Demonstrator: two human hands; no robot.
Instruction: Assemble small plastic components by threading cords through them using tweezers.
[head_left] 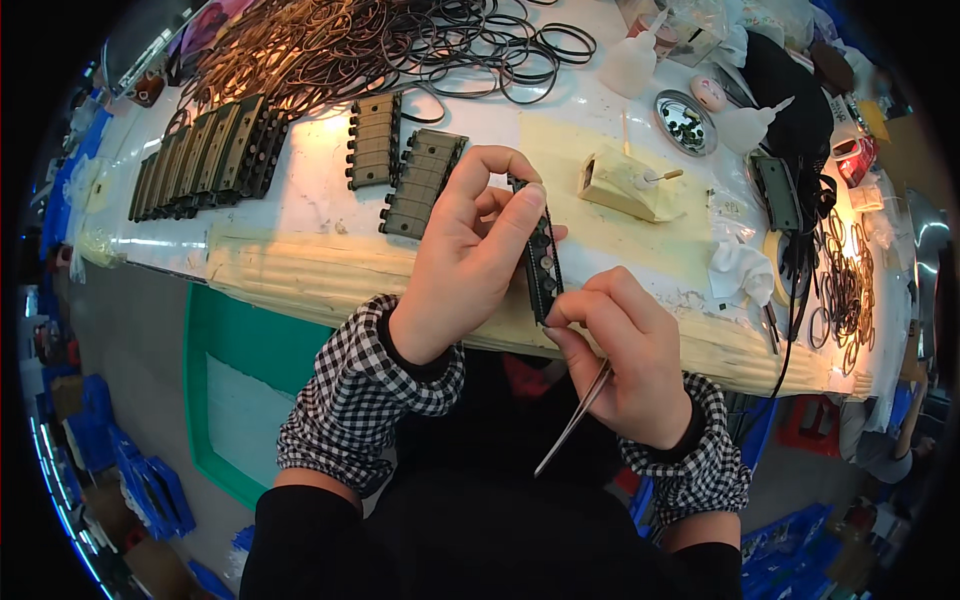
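Note:
My left hand [465, 255] grips the upper end of a dark green toy tank chassis [541, 265], tilted upright over the table's front edge. Small round wheels line the side turned toward me. A thin black rubber track [557, 262] runs along that side. At the chassis's lower end, my right hand [640, 375] pinches the track between thumb and forefinger. Metal tweezers [575, 420] are tucked in the same hand, their tips pointing down and left. Left of my left hand lie two more green chassis, one nearer [422, 185] and one farther [374, 140].
A row of chassis [205, 155] stands at the left. Behind lies a heap of black rubber loops [400, 45]. To the right are a yellowish block [625, 185], a round dish of small dark parts [685, 122] and squeeze bottles [632, 62]. A green bin [200, 400] sits below the table.

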